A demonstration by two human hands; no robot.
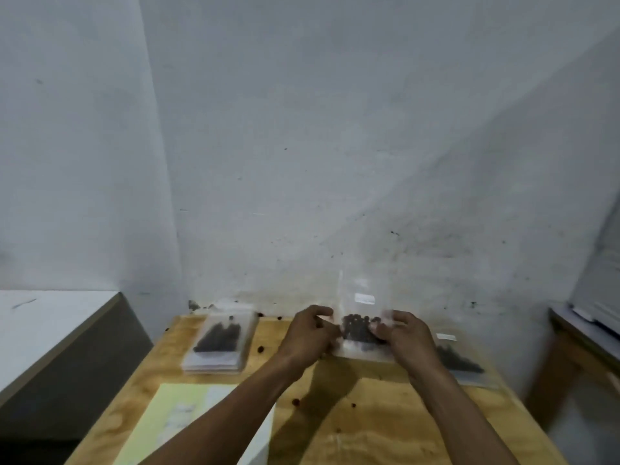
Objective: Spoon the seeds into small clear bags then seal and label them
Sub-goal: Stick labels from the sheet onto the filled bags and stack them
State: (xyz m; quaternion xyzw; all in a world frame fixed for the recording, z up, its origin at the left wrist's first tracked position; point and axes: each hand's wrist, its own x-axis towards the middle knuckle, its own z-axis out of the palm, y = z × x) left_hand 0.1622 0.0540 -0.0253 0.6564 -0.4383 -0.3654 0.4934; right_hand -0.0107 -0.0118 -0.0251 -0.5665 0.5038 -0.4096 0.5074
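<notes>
A small clear bag (pixel 360 298) with a white label near its top stands upright above the wooden table (pixel 369 431), with dark round seeds (pixel 357 327) in its lower part. My left hand (pixel 308 333) pinches the bag's left edge. My right hand (pixel 404 337) pinches its right edge. Both hands are raised a little over the far middle of the table. The picture is blurred.
A stack of clear bags with dark seeds (pixel 219 337) lies at the far left. Another seed bag (pixel 459 360) lies flat at the far right. A pale yellow sheet (pixel 167 424) lies near me. Loose seeds (pixel 295 402) dot the table. The wall is close behind.
</notes>
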